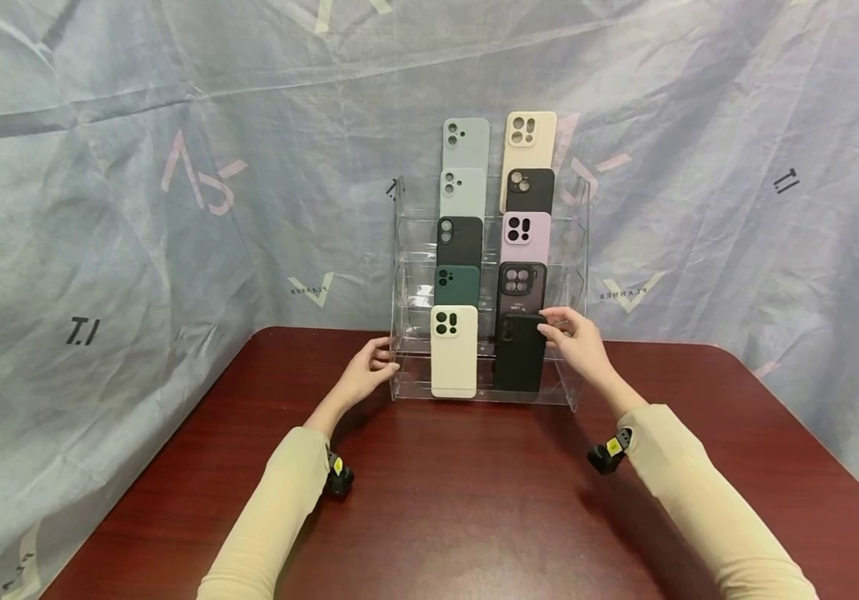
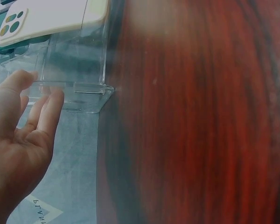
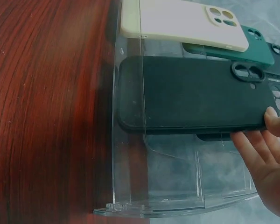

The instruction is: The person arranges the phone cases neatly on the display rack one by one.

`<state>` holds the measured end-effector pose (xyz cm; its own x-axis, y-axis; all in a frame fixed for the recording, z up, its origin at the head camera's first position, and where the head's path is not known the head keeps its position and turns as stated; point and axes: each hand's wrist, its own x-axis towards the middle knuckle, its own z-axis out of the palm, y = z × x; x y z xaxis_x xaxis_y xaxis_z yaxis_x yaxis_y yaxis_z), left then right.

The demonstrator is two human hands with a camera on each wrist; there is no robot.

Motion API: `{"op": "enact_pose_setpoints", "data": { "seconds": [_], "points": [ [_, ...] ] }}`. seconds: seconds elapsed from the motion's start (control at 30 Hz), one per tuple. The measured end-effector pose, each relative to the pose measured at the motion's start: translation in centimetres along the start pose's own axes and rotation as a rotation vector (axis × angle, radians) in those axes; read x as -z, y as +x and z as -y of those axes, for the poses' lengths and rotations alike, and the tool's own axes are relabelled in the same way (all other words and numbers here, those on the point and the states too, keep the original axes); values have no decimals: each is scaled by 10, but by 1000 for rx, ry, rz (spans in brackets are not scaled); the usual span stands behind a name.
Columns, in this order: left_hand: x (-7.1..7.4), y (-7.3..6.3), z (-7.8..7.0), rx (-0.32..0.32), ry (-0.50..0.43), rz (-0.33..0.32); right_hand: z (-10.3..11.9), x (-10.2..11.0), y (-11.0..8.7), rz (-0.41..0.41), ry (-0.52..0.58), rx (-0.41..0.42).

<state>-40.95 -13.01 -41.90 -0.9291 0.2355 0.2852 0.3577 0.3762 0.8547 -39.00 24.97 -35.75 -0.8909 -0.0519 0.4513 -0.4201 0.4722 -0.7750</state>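
Note:
A clear tiered display stand (image 1: 414,387) holds two columns of phone cases. My right hand (image 1: 577,340) pinches the upper right corner of a black phone case (image 1: 519,354), thumb on its face and fingers at its edge. That case (image 3: 191,95) stands in the bottom tier, its lower end behind the clear front lip. At the stand's left side, my left hand (image 1: 363,371) holds the side panel between thumb and fingers, as the left wrist view shows. Left of the black case is a cream phone case (image 1: 454,354) in the same tier.
Behind the front cases rise a dark green case (image 1: 456,285), a smoky black-framed case (image 1: 522,287), a lilac case (image 1: 526,237) and several others. The stand rests on a reddish-brown table (image 1: 459,483). A grey printed cloth (image 1: 309,167) hangs behind.

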Motion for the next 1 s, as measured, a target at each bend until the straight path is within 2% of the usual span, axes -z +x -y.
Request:
{"op": "enact_pose_setpoints", "data": {
  "seconds": [0.27, 0.37, 0.53, 0.63, 0.77, 0.9, 1.0],
  "points": [
    [2, 1, 0, -2, 19, 8, -1, 5, -1, -98, -110, 55],
    [2, 1, -1, 21, 5, 17, 0, 10, -4, -116, -116, 72],
    [-2, 0, -2, 85, -78, 39, -1, 22, -14, -133, -130, 116],
    [-3, -1, -1, 99, -90, 28, -1, 29, -19, -144, -153, 152],
    [0, -4, -2, 66, -18, -14, 2, 39, -25, -169, -198, 211],
    [9, -13, -12, -22, 94, -107, 7, 50, -31, -206, -249, 299],
    [20, -22, -24, -95, 101, -184, 9, 60, -39, -212, -335, 340]
  ]
}}
